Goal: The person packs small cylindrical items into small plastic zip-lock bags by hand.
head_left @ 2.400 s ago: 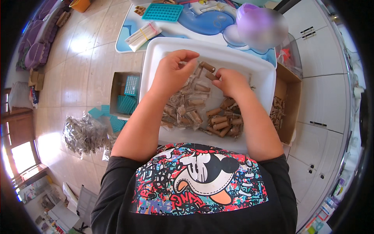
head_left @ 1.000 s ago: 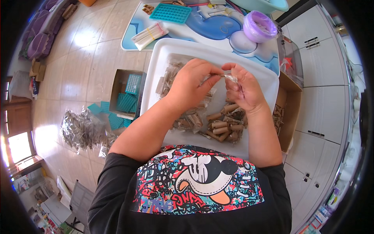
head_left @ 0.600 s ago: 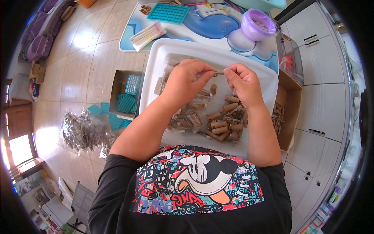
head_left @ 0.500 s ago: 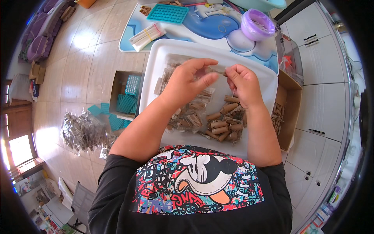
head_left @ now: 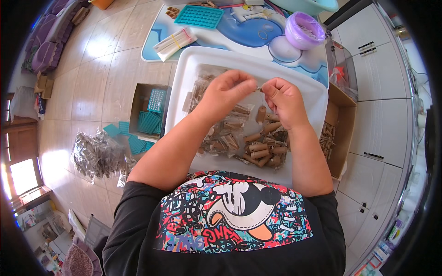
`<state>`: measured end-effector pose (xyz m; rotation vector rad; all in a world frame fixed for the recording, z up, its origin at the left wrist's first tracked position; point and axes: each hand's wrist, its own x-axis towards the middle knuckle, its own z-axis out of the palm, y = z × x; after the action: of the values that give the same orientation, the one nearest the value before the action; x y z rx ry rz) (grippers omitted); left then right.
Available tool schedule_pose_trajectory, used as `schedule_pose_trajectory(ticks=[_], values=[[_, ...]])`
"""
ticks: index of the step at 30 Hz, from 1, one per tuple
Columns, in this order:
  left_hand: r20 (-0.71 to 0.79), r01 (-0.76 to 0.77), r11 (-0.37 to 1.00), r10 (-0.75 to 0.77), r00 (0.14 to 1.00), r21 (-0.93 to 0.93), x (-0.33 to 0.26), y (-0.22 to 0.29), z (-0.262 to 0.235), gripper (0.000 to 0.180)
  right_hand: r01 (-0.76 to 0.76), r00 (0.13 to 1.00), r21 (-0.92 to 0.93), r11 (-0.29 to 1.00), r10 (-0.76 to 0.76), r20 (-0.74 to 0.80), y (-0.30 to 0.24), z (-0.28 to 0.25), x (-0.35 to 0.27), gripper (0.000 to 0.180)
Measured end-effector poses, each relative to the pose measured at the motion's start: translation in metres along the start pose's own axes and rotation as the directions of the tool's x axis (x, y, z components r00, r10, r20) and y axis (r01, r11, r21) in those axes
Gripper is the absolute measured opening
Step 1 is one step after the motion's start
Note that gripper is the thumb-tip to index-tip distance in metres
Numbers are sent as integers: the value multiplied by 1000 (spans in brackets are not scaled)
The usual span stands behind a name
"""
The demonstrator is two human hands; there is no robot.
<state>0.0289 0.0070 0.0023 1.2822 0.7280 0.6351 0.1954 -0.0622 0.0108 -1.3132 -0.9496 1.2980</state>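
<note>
My left hand [head_left: 229, 92] and my right hand [head_left: 285, 99] are held close together over a white tray [head_left: 193, 64]. Both pinch a small thin clear wrapper [head_left: 259, 87] between their fingertips, just above the tray's contents. In the tray lie several brown paper tubes [head_left: 262, 147] on the right and several clear-wrapped brown pieces [head_left: 225, 133] on the left and middle. What is inside the pinched wrapper is too small to tell.
A cardboard box with brown pieces [head_left: 334, 133] stands right of the tray. Left of it is a box with teal grid trays [head_left: 149, 112], and a heap of clear bags [head_left: 96, 154] on the floor. Beyond the tray lie a blue mat [head_left: 239, 27], a teal mould [head_left: 199, 16] and a purple tub [head_left: 302, 30].
My hands lifted off the pile and came together above the tray, taking up a small wrapper. Since half a second ago they have held almost still.
</note>
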Motion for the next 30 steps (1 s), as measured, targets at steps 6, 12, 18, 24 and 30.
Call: schedule_pose_trajectory(ticks=[6, 12, 18, 24, 30], values=[[201, 43, 999, -43, 979, 4, -2, -11, 10, 43, -90, 988, 141, 986, 106, -116, 4, -3, 2, 25], [289, 332, 927, -274, 917, -173, 2, -8, 3, 29, -64, 975, 186, 980, 101, -197, 3, -6, 3, 25], [202, 388, 786, -331, 922, -481, 2, -5, -4, 25, -95, 990, 228, 969, 69, 119, -7, -17, 0, 19], [100, 330, 850, -317, 943, -411, 2, -3, 4, 25, -98, 989, -72, 993, 105, 104, 0, 3, -1, 15], [36, 271, 906, -275, 961, -324, -2, -4, 6, 24, -20, 998, -104, 994, 25, 49, 2, 11, -1, 18]])
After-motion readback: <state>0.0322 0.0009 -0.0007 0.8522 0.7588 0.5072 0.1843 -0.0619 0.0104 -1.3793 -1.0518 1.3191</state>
